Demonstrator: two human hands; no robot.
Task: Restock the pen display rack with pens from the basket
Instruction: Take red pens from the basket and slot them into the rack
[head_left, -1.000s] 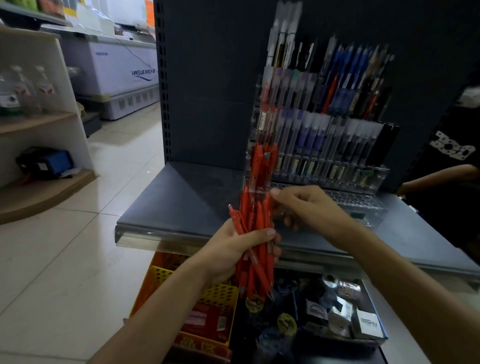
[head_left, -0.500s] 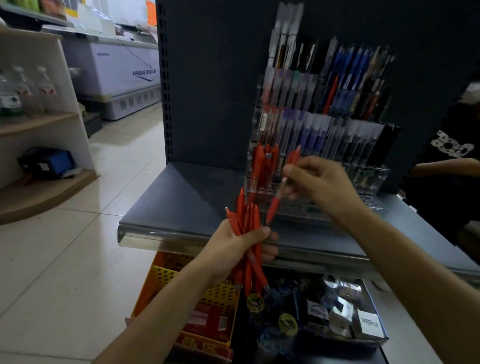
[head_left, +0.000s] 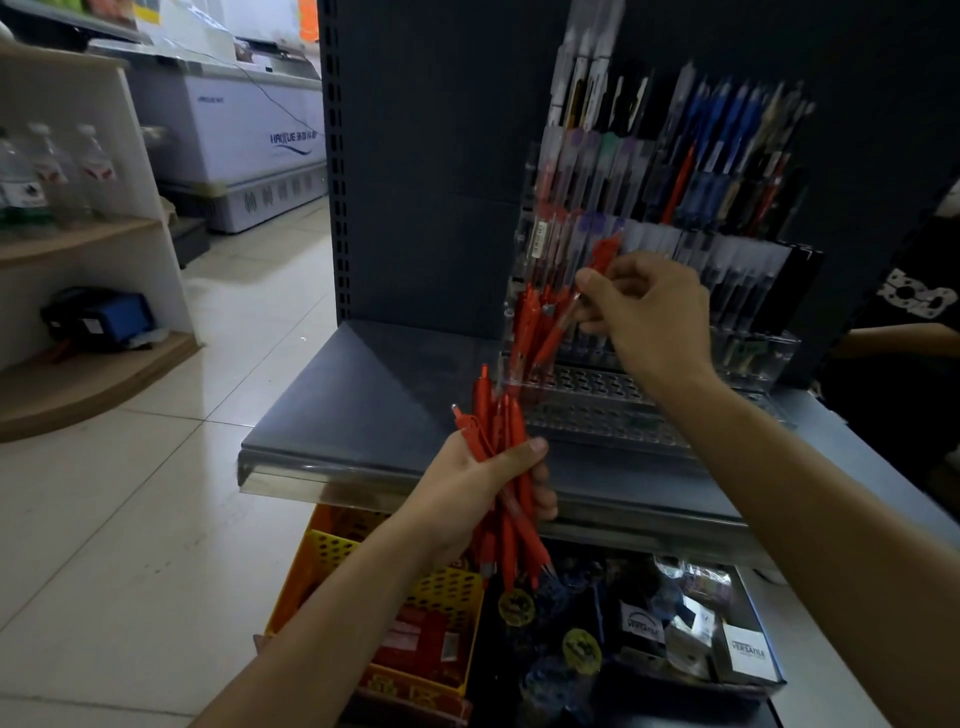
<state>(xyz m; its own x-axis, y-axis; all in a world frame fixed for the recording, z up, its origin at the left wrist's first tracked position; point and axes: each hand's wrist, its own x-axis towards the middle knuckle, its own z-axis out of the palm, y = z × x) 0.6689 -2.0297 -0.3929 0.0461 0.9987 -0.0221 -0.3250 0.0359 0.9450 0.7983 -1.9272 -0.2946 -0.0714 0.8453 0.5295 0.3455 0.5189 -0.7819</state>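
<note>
Since half a second ago, lifts one red pen (head_left: 563, 322) higher and nearer the clear rack (head_left: 613, 384), pinching it between thumb and fingers of the right hand (head_left: 649, 317), tip slanting down-left toward the stocked pens (head_left: 527, 322) in the rack's lower left slots. Grips a bundle of red pens (head_left: 493, 415) upright in the curled left hand (head_left: 467, 483), over the front edge of the grey shelf (head_left: 363, 395), just below-left of the rack. Stands over an orange basket (head_left: 322, 561) beneath that shelf.
</note>
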